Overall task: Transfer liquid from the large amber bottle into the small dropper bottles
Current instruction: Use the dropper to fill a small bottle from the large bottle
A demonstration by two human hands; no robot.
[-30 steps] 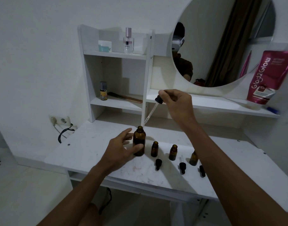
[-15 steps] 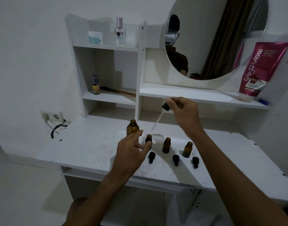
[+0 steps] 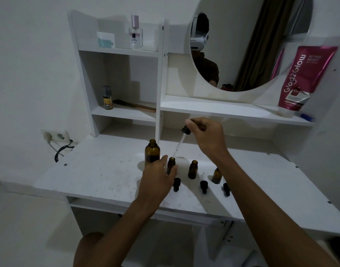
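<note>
The large amber bottle (image 3: 152, 152) stands open on the white desk (image 3: 99, 176). Right of it stand three small amber dropper bottles in a row: the left one (image 3: 171, 164), the middle one (image 3: 192, 169) and the right one (image 3: 217, 175), partly behind my right forearm. My left hand (image 3: 158, 180) grips the left small bottle. My right hand (image 3: 208, 136) pinches the black bulb of a glass dropper (image 3: 181, 140), whose tip hangs just above that bottle's mouth. Three black dropper caps (image 3: 203, 186) lie in front of the row.
Shelves rise at the back, with a perfume bottle (image 3: 135, 33), a small yellow-labelled bottle (image 3: 107, 98) and a comb (image 3: 134, 106). A pink tube (image 3: 302, 78) leans at the right beside a round mirror (image 3: 250, 41). A wall socket with a black cable (image 3: 58, 139) is at the left.
My left hand let go of the large bottle and took hold of the left small bottle. My right hand carried the dropper down and right, from the large bottle's mouth to above the small one.
</note>
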